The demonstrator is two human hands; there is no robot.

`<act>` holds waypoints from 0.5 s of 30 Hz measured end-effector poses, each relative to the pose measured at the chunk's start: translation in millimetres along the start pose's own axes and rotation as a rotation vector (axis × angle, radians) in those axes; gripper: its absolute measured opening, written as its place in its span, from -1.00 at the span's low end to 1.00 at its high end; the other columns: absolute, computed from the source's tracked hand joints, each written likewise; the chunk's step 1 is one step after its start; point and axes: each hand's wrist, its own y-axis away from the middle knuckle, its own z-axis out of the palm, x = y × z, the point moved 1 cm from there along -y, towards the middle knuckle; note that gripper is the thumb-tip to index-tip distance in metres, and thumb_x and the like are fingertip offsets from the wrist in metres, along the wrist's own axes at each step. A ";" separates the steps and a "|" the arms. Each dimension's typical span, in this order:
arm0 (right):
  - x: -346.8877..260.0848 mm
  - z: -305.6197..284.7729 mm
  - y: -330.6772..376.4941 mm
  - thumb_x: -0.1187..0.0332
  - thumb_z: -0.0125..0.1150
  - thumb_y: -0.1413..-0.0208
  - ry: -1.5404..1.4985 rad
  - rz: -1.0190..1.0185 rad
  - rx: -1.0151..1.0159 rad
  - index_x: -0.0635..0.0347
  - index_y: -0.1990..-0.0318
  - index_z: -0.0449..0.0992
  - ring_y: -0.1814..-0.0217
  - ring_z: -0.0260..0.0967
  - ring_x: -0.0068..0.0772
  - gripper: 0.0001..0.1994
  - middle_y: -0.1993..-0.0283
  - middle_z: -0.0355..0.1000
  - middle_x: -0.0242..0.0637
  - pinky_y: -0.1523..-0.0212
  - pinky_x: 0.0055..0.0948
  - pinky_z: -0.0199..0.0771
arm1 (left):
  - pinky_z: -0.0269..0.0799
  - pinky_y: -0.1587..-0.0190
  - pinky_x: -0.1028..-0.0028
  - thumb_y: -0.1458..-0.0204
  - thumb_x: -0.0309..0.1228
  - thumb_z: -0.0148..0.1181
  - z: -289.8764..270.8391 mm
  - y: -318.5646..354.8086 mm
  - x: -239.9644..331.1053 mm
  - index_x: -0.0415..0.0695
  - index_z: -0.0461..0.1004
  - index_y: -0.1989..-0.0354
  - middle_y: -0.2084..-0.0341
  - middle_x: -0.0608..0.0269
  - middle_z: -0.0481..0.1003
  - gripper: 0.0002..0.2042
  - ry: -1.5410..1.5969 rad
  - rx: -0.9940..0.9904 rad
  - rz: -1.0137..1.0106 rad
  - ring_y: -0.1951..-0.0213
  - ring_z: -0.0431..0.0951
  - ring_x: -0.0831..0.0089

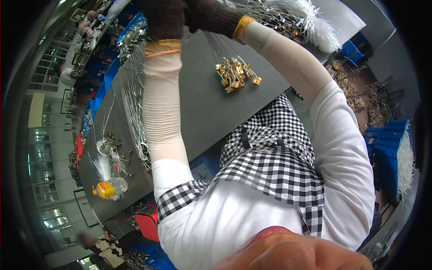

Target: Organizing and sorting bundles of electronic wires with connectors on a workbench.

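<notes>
Both my hands are at the upper edge of the view, in dark gloves with yellow cuffs. My left hand (164,20) and my right hand (211,19) are close together over the grey table, their fingers dark and partly cut off by the frame. A bundle of thin wire stems with gold-coloured tips (236,74) lies on the table, its stems running up under the gloves nearest my right hand. Whether either hand grips the stems is hidden.
Long silvery stems (135,112) lie left of my left forearm. A yellow-labelled bottle (106,189) lies beside white fibre tufts. More stems and a white fibre bunch (321,31) are at the upper right. A blue crate (382,153) stands to the right. Other people work far left.
</notes>
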 end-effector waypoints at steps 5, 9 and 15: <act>3.9 -23.8 -23.6 0.26 0.32 -0.13 -0.085 -0.136 0.012 0.27 0.20 0.46 0.40 0.36 -0.49 -0.74 0.40 0.43 -0.38 0.36 -0.39 0.40 | 0.55 0.34 0.52 -0.19 -0.38 0.36 37.0 -20.7 67.1 -0.15 0.49 -0.09 0.42 0.34 0.53 -0.67 0.141 0.073 -0.252 0.42 0.57 0.52; 14.6 -10.8 -9.1 0.13 0.44 -0.01 0.229 0.067 0.014 0.25 0.12 0.40 0.25 0.47 -0.37 -0.55 0.34 0.52 -0.24 0.20 -0.23 0.48 | 0.62 0.24 0.48 -0.16 -0.48 0.36 -14.5 -17.0 -13.9 -0.12 0.27 -0.35 0.26 0.32 0.54 -0.41 0.430 -0.207 0.194 0.33 0.61 0.47; 81.7 -8.1 -4.0 0.18 0.28 -0.27 -0.152 0.159 0.041 0.24 0.02 0.56 0.27 0.56 -0.44 -0.69 0.26 0.59 -0.22 0.17 -0.37 0.57 | 0.60 0.30 0.49 -0.19 -0.46 0.33 17.3 -15.4 -13.7 -0.11 0.36 -0.22 0.27 0.35 0.53 -0.56 0.229 -0.177 0.047 0.36 0.57 0.54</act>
